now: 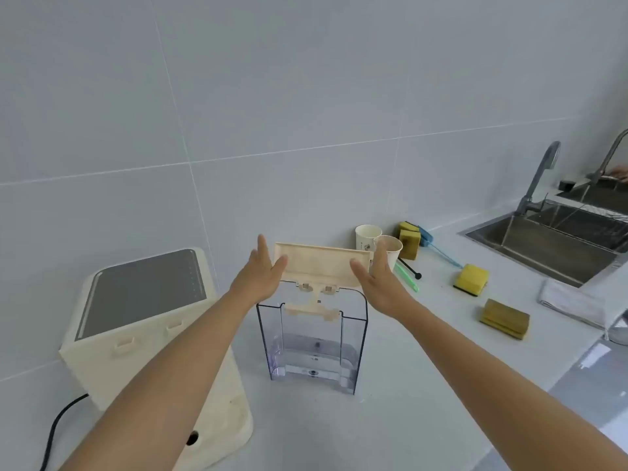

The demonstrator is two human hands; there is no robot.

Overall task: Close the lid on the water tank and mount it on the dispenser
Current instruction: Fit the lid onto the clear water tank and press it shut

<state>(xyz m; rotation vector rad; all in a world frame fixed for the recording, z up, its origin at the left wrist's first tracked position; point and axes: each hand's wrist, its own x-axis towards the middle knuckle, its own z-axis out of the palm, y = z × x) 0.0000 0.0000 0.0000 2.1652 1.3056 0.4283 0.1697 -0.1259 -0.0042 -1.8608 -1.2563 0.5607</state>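
Observation:
A clear plastic water tank [312, 341] stands upright on the white counter, with a little water at its bottom. Its cream lid [323, 265] is hinged at the tank's top and stands raised, tilted up toward the wall. My left hand [263, 270] touches the lid's left end, thumb on its face. My right hand [377, 277] is at the lid's right end, fingers spread. The cream dispenser [146, 321] with a dark grey top panel stands to the left of the tank, its rear mount side facing the tank.
Two paper cups [377, 239] stand behind the lid by the wall. Yellow sponges [470, 279] and brushes lie to the right. A steel sink [550, 246] with a running tap is at far right, beside a folded cloth [571, 300]. The dispenser's black cable [57, 426] trails left.

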